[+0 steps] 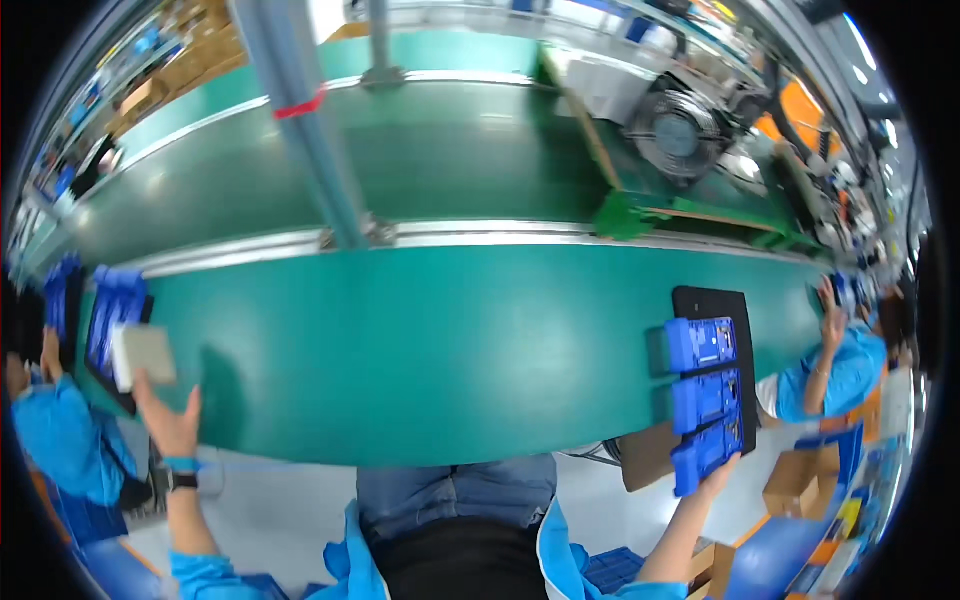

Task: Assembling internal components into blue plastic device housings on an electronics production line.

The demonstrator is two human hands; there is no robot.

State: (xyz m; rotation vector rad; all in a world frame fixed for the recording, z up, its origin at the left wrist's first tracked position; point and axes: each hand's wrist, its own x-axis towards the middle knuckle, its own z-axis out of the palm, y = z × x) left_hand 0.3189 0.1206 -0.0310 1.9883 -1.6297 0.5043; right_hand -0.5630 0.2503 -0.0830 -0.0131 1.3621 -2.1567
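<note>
Three blue parts (703,400) in a row at right, pale block (146,356) out at left

In the head view, the left hand (170,425) reaches to the far left of the green table (430,350), at the lower edge of the pale block. The thumb stands apart from the other fingers; blur hides whether these grip the block. Just beyond, a blue frame (120,285) lies on a dark panel (108,388), which the block partly overlaps in the view.

The right hand (715,480) touches the nearest of the three blue parts, which lie one after another on a black board (742,340). Most of its fingers are hidden, so I cannot tell whether they are clamped.

Judging by how things lie, the right-hand row looks set out, while the pale block looks not yet left to rest. How many pieces remain does not show. Co-workers in blue sit at either side, at left (65,435) and right (845,370).
</note>
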